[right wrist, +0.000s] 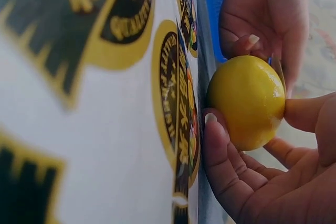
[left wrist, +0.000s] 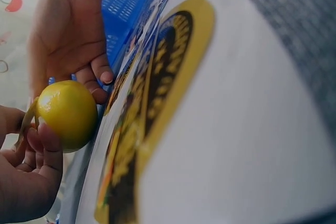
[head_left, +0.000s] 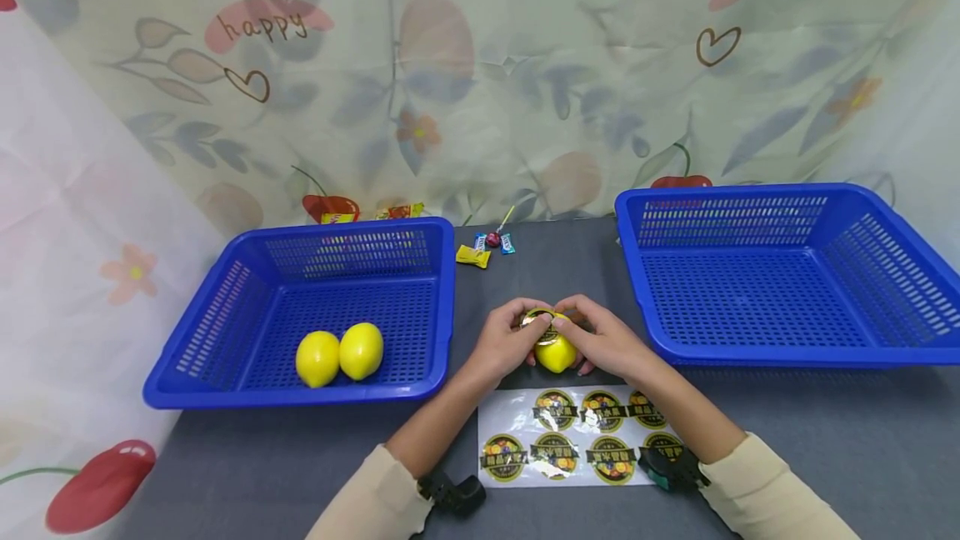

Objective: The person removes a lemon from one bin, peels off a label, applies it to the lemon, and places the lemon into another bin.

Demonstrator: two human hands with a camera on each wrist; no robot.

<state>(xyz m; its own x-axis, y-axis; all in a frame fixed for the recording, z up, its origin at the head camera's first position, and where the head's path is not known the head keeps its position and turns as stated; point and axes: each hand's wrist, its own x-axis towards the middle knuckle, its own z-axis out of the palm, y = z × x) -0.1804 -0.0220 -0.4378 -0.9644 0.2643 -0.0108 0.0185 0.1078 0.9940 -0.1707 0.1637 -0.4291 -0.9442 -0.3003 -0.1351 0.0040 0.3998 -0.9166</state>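
The oval yellow lemon (head_left: 557,358), probably light and slick, wants holding by its sides: the right hand (head_left: 606,342) grips it, the left hand (head_left: 504,337) seemingly pinches the round black-gold sticker (head_left: 549,334) under the thumbs (head_left: 536,327).

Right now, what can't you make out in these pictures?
Head view: sticker on held lemon, partly under fingers.
Head view: right end of the sticker sheet, behind right forearm.
Head view: lower parts of packets, behind the left basket.
Head view: print on yellow candy wrapper, too small.
Right wrist view: lower-left sticker, blurred and cut off by the edge.
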